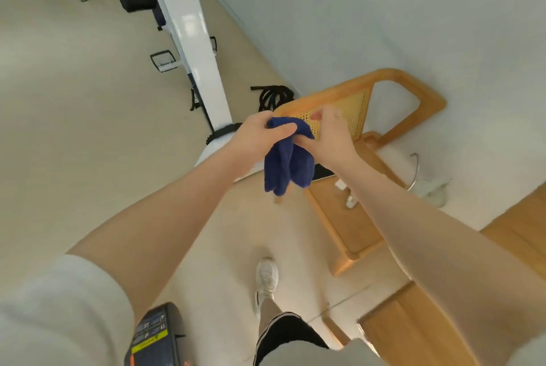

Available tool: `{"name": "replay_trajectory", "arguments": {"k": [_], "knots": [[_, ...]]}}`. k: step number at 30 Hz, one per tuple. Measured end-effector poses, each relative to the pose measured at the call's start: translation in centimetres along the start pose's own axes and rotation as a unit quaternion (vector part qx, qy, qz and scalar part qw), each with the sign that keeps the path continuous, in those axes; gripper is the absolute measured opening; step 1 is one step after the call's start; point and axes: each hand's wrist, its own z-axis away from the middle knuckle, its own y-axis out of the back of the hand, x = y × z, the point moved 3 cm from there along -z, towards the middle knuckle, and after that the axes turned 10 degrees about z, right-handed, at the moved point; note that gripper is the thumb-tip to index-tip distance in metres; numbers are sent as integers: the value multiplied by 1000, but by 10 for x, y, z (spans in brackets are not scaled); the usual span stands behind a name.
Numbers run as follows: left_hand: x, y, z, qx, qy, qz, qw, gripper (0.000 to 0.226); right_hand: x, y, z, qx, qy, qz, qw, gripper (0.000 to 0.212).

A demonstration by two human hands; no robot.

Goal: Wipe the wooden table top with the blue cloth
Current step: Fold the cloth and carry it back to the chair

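The blue cloth hangs bunched in the air in front of me, above the floor. My left hand grips its top from the left, thumb laid over the fabric. My right hand pinches the cloth's upper right side, fingers curled. The wooden table top shows only as a slab at the right edge, below and to the right of my right forearm, which hides part of it.
A wooden chair with a cane back stands just behind my hands. White exercise equipment runs along the left, with black ropes on the floor. My shoe is on the beige floor. A dark device sits low left.
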Motion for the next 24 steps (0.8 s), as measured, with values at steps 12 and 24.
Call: {"name": "replay_trajectory", "arguments": {"k": [12, 24], "knots": [[46, 71, -256, -24, 63, 16, 998, 20, -27, -44, -202, -117, -29, -193, 974, 51], [42, 18, -449, -346, 111, -67, 929, 43, 56, -77, -320, 123, -298, -151, 934, 44]]}}
